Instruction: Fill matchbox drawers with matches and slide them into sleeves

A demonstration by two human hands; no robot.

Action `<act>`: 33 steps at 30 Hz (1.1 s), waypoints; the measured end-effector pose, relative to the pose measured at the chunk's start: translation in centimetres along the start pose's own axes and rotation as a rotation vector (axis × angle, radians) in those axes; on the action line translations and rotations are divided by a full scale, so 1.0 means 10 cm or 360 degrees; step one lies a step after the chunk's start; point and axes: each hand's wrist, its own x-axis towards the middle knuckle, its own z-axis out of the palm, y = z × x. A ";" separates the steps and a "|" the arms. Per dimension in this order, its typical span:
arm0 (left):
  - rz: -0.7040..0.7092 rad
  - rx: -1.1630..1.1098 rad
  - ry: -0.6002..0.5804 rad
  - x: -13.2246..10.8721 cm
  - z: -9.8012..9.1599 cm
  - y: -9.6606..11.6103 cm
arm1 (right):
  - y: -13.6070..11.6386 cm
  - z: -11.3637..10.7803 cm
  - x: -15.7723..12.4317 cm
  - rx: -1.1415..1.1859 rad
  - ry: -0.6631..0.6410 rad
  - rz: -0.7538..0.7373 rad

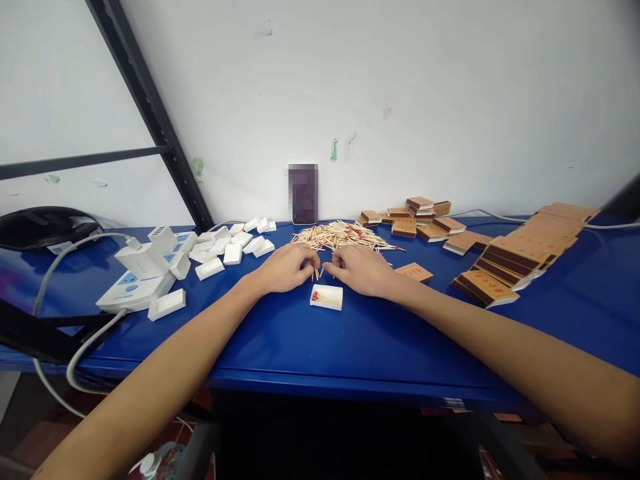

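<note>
A loose heap of red-tipped matches (345, 233) lies near the wall. In front of it, my left hand (289, 268) has its fingers curled, and a few matches (315, 273) stick out at its thumb and fingertips. Facing it from the right, my right hand (363, 269) is closed too, its thumb pointing at those matches. What it pinches, if anything, is hidden. Just below both hands sits a white matchbox tray (336, 304) with several matches lying in it, heads to the left.
On the blue table (300, 347), white trays (233, 253) lie to the left beside a power strip (135, 290) with chargers and cables. Brown matchbox sleeves (530, 243) are stacked at the right. A phone-like dark panel (304, 193) leans on the wall.
</note>
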 end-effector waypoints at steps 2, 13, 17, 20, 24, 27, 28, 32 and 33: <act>0.0000 -0.0007 0.0000 0.00 0.00 0.00 | -0.01 0.01 0.02 0.0012 0.0006 0.0040; -0.0116 -0.0090 0.0032 -0.01 -0.03 0.04 | -0.09 0.01 0.08 0.0028 -0.0020 0.0176; -0.0089 -0.0039 0.0010 -0.02 -0.03 0.05 | -0.07 -0.01 0.08 0.0080 -0.0028 0.0159; -0.0061 -0.0023 -0.0009 -0.02 -0.03 0.05 | -0.03 -0.03 0.07 0.0091 -0.0040 0.0078; 0.0007 -0.0001 -0.0016 -0.03 -0.05 0.02 | 0.05 -0.04 0.02 0.0136 -0.0045 -0.0118; 0.0020 0.0016 -0.0039 -0.04 -0.06 0.01 | 0.11 -0.01 -0.02 0.0168 0.0002 -0.0306; 0.0017 0.0016 -0.0050 -0.04 -0.06 0.01 | 0.13 0.00 -0.02 0.0179 0.0021 -0.0369; 0.0033 -0.0021 -0.0048 -0.05 -0.07 0.01 | 0.15 0.09 0.02 0.0270 0.0087 -0.0551; 0.0041 -0.0029 -0.0044 -0.05 -0.07 0.01 | 0.15 0.10 0.03 0.0302 0.0111 -0.0574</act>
